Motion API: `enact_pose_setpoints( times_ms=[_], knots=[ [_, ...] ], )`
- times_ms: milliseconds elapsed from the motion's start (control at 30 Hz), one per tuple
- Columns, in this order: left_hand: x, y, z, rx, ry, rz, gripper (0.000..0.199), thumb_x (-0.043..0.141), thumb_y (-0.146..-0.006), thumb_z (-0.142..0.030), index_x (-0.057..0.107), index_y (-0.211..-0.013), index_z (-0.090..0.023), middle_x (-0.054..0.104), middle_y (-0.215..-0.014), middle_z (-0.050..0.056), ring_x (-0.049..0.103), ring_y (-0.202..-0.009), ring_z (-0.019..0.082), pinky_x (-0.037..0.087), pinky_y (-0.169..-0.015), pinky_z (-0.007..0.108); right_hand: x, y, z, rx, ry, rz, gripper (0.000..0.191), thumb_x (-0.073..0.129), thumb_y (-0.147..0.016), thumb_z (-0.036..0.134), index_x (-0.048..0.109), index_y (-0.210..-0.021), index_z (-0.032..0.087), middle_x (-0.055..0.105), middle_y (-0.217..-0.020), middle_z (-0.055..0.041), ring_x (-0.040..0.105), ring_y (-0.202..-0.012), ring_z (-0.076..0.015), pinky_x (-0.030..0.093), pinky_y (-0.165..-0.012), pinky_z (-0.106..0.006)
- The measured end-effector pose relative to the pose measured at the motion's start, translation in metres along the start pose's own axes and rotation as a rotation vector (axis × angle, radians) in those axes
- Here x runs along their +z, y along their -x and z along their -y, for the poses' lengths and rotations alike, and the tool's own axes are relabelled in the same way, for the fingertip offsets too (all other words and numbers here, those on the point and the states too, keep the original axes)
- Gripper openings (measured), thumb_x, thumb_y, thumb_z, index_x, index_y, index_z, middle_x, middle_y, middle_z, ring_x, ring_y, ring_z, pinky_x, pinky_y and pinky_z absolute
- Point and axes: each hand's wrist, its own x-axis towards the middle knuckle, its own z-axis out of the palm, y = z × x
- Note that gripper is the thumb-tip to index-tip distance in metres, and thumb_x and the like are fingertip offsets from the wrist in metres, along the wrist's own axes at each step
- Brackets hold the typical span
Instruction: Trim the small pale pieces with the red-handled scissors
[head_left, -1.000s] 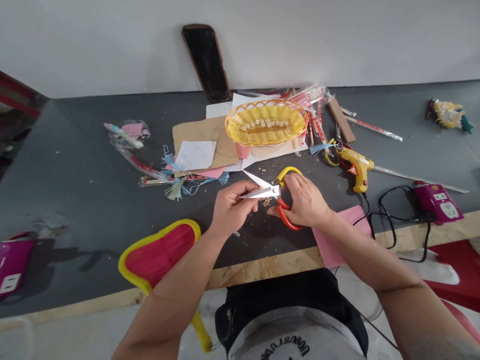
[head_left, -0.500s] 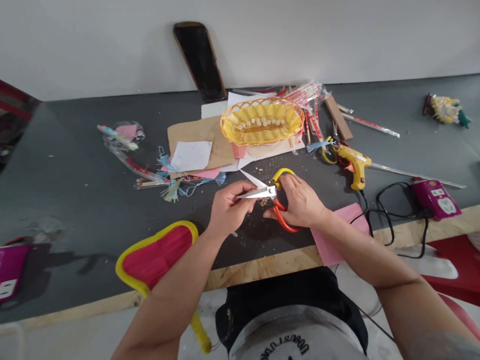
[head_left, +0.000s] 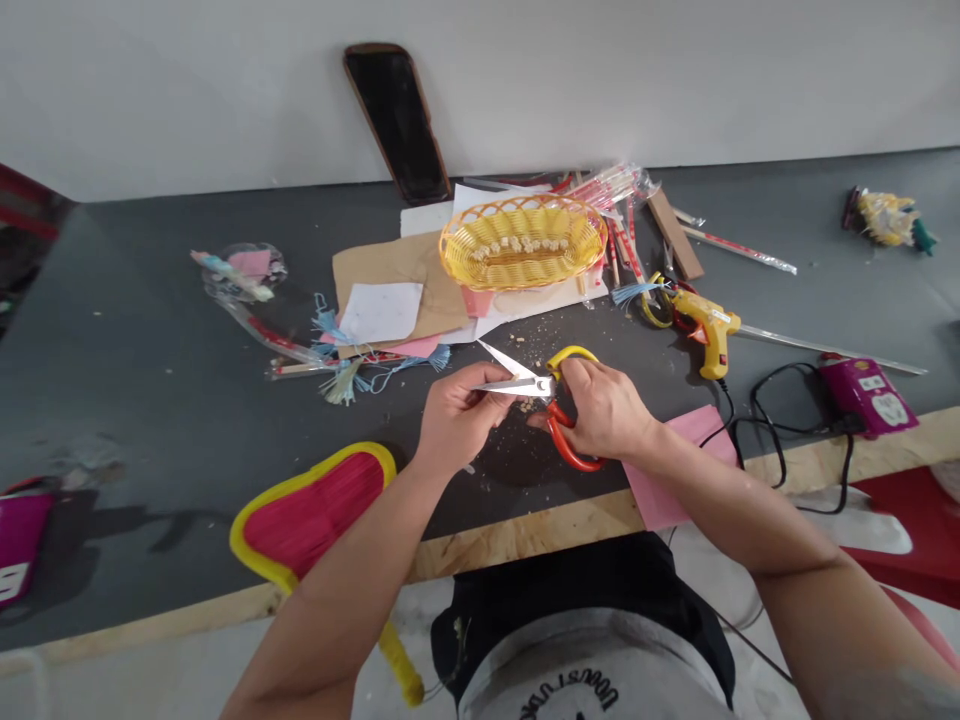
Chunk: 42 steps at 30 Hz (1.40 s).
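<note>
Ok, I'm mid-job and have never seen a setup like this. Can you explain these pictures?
There is no robot here: the hands are a person's own, bare. Every picture comes from one camera worn on the head, looking forward and down.

The right hand holds scissors with the blades open. The left hand is at the blades, fingertips together; whatever they may pinch is too hidden to tell.

On the dark table lie a yellow basket with small pale pieces in it, papers and a glue gun. A phone leans against the wall.
</note>
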Motion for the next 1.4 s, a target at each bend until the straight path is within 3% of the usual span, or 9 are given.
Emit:
enact_pose_setpoints(
  times_ms=[200, 367, 600, 833, 967, 1167, 1300, 1400],
  knots=[
    [0.003, -0.001, -0.011, 0.03, -0.071, -0.068, 0.024, 0.078, -0.082, -0.042, 0.072, -0.079, -0.018, 0.058, -0.051, -0.003, 0.048, -0.041, 0.007, 0.033, -0.038, 0.019, -0.003, -0.002, 0.001, 0.036, -0.024, 0.037, 0.054, 0.048, -0.09, 0.073, 0.05, -0.095, 0.02, 0.064, -0.079, -0.0068, 0.058, -0.067, -0.0206, 0.039, -0.061, -0.033],
    [0.004, -0.001, -0.006, 0.044, -0.093, -0.134, 0.019, 0.08, -0.08, -0.036, 0.071, -0.082, -0.019, 0.061, -0.055, -0.003, 0.054, -0.044, 0.008, 0.038, -0.042, 0.019, -0.004, -0.004, 0.001, 0.076, -0.045, 0.051, 0.054, 0.053, -0.087, 0.074, 0.051, -0.096, 0.02, 0.064, -0.082, -0.0068, 0.059, -0.07, -0.0212, 0.041, -0.062, -0.033],
    [0.002, 0.0, -0.007, 0.105, -0.136, -0.063, 0.008, 0.073, -0.084, -0.026, 0.072, -0.079, -0.019, 0.059, -0.051, -0.004, 0.053, -0.045, 0.009, 0.04, -0.048, 0.022, 0.0, -0.005, -0.002, 0.018, -0.028, -0.027, 0.064, 0.058, -0.079, 0.08, 0.05, -0.099, 0.02, 0.065, -0.094, -0.0134, 0.062, -0.089, -0.0298, 0.05, -0.079, -0.043],
    [-0.003, -0.001, -0.003, 0.081, -0.119, 0.005, 0.012, 0.074, -0.083, -0.025, 0.071, -0.073, -0.019, 0.059, -0.051, -0.003, 0.05, -0.046, 0.009, 0.037, -0.048, 0.023, 0.001, -0.004, -0.004, -0.051, -0.069, 0.015, 0.055, 0.049, -0.089, 0.074, 0.048, -0.097, 0.02, 0.064, -0.088, -0.0119, 0.06, -0.079, -0.0267, 0.049, -0.074, -0.041],
    [-0.003, -0.001, 0.001, 0.047, -0.056, 0.006, 0.014, 0.076, -0.084, -0.031, 0.074, -0.077, -0.02, 0.057, -0.05, -0.003, 0.047, -0.044, 0.008, 0.035, -0.046, 0.022, -0.001, -0.001, 0.0, -0.023, -0.034, -0.002, 0.055, 0.042, -0.093, 0.072, 0.051, -0.096, 0.018, 0.065, -0.084, -0.0118, 0.06, -0.075, -0.0252, 0.046, -0.068, -0.038],
    [0.001, 0.0, -0.003, 0.01, 0.017, -0.039, 0.021, 0.08, -0.08, -0.038, 0.075, -0.078, -0.017, 0.062, -0.053, -0.001, 0.046, -0.041, 0.007, 0.032, -0.04, 0.02, -0.006, -0.001, 0.001, 0.009, -0.044, 0.075, 0.056, 0.042, -0.091, 0.073, 0.052, -0.096, 0.018, 0.064, -0.08, -0.0092, 0.059, -0.069, -0.022, 0.04, -0.063, -0.033],
    [-0.001, -0.002, -0.008, 0.085, 0.053, -0.111, 0.024, 0.083, -0.077, -0.039, 0.075, -0.076, -0.017, 0.071, -0.064, 0.003, 0.046, -0.042, 0.006, 0.033, -0.039, 0.019, -0.008, -0.001, 0.0, 0.032, -0.12, 0.184, 0.054, 0.039, -0.094, 0.072, 0.051, -0.093, 0.02, 0.06, -0.07, -0.0025, 0.053, -0.058, -0.0174, 0.035, -0.058, -0.031],
    [-0.004, -0.002, -0.008, 0.095, 0.098, -0.094, 0.022, 0.083, -0.078, -0.038, 0.074, -0.077, -0.017, 0.07, -0.064, 0.002, 0.048, -0.042, 0.006, 0.034, -0.04, 0.019, -0.007, -0.002, -0.001, 0.013, -0.14, 0.14, 0.054, 0.041, -0.093, 0.074, 0.05, -0.092, 0.021, 0.062, -0.076, -0.0041, 0.056, -0.064, -0.0187, 0.038, -0.06, -0.032]
  ],
)
